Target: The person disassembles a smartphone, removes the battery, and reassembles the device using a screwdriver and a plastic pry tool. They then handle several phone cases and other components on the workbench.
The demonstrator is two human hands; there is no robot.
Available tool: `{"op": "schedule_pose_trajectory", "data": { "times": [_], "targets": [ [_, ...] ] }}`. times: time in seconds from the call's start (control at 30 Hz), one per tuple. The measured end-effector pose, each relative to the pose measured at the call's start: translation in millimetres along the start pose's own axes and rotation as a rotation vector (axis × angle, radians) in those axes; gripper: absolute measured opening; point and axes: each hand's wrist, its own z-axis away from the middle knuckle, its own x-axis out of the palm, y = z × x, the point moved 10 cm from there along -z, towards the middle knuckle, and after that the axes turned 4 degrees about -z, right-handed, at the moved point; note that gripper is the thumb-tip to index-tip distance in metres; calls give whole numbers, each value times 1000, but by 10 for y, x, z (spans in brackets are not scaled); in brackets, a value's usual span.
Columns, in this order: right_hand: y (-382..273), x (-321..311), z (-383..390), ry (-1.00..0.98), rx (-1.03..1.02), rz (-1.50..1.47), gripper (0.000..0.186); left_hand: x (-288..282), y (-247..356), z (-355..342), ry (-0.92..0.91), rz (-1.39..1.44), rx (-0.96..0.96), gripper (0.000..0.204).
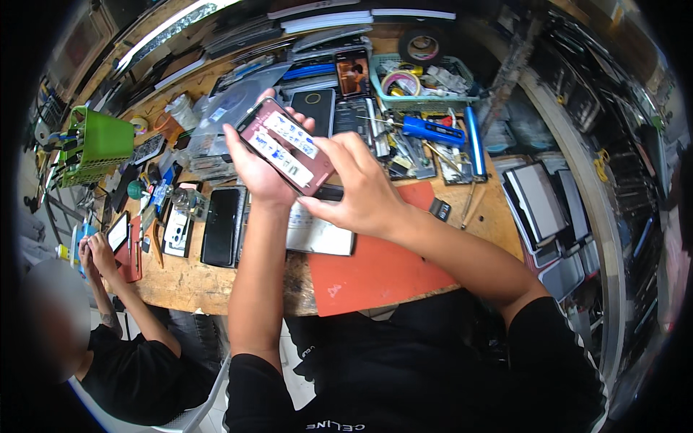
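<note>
My left hand [263, 177] cradles a pink phone [268, 150], fingers wrapped behind it, with white stickers bearing blue handwriting across its face. My right hand [364, 191] grips the phone's lower right side, thumb at the bottom edge and fingertips near the stickers. Beneath both hands lie an open notebook [314, 237] and an orange-red mat [375, 278]. A black phone [220, 231] is left of my left forearm, and a dark phone [310, 105] is behind the held one.
The cluttered wooden bench [184, 285] holds a blue tool [432, 130], a green basket [97, 141] and a teal tray [458, 90] of tapes. A co-worker [130, 361] sits at lower left, hands [97, 252] raised at the bench. Stacked devices [538, 202] fill the right side.
</note>
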Motion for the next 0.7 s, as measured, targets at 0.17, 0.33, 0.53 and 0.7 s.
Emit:
{"op": "schedule_pose_trajectory", "data": {
  "times": [0.17, 0.33, 0.53, 0.7],
  "targets": [
    [118, 64, 300, -30, -20, 139, 83, -165, -282, 211, -65, -27, -20, 82],
    [194, 44, 458, -68, 67, 87, 80, -183, -466, 289, -36, -38, -78, 82],
    [91, 1, 441, -60, 89, 89, 85, -154, -445, 309, -14, 28, -95, 85],
    [12, -52, 409, -32, 27, 114, 88, -118, -439, 346, -6, 117, -96, 86]
  ]
}}
